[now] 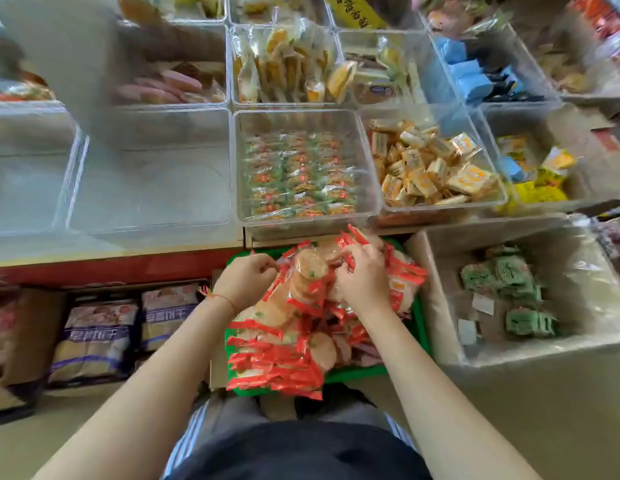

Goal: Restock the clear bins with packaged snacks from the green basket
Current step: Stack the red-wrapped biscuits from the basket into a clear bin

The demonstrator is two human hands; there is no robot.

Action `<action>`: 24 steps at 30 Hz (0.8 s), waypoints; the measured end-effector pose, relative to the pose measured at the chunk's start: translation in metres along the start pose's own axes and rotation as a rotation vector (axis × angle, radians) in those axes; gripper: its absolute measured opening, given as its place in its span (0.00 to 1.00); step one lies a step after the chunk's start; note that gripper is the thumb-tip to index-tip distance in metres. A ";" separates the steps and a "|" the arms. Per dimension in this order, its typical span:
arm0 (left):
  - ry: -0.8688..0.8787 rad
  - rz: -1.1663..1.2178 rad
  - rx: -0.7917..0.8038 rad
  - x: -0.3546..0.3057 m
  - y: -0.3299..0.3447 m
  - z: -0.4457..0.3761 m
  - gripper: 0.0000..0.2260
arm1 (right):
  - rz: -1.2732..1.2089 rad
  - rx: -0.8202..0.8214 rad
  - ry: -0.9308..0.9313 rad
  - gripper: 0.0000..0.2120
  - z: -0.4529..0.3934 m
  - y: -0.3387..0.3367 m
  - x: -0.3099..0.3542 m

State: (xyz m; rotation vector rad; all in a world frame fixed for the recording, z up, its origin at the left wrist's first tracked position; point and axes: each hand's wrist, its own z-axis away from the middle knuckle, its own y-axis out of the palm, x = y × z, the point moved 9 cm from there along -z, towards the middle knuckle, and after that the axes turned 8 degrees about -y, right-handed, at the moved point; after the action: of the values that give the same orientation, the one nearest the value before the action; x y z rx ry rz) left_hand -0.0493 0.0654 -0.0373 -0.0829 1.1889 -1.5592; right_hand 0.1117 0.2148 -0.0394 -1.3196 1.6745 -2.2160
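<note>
A green basket sits below the shelf edge, heaped with round rice crackers in red-trimmed clear packets. My left hand and my right hand are both closed on a bunch of these packets at the far end of the heap. Straight above the basket stands a clear bin with rows of green-and-red packets on its floor. To its left is a clear bin with nothing in it.
A bin of yellow wrapped snacks stands to the right. A clear box with green packets sits beside the basket at right. Purple-labelled bags lie in boxes under the red shelf edge. More filled bins line the back rows.
</note>
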 end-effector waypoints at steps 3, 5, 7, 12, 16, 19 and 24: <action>-0.058 0.041 -0.037 -0.022 0.020 -0.001 0.09 | 0.139 -0.120 0.001 0.16 -0.018 -0.035 -0.035; -0.092 0.052 -0.025 -0.034 0.032 0.000 0.09 | 0.117 -0.042 0.037 0.18 -0.031 -0.035 -0.053; -0.103 0.058 -0.039 -0.046 0.038 -0.002 0.09 | 0.107 0.046 0.055 0.17 -0.042 -0.026 -0.068; -0.111 -0.001 -0.032 -0.071 0.049 -0.010 0.09 | 0.153 0.149 0.047 0.16 -0.060 -0.008 -0.087; -0.125 0.010 -0.018 -0.074 0.057 -0.016 0.10 | 0.154 0.132 0.046 0.11 -0.069 -0.002 -0.093; -0.133 0.027 -0.023 -0.074 0.057 -0.016 0.10 | 0.160 0.099 0.042 0.08 -0.075 -0.005 -0.096; -0.132 0.138 -0.058 -0.078 0.053 -0.017 0.09 | -0.111 -0.034 -0.072 0.01 -0.072 -0.043 -0.072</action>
State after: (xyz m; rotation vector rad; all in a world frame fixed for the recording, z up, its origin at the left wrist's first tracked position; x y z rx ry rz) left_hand 0.0072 0.1428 -0.0429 -0.1377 1.1128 -1.3781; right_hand 0.1282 0.3243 -0.0492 -1.5175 1.6598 -2.1780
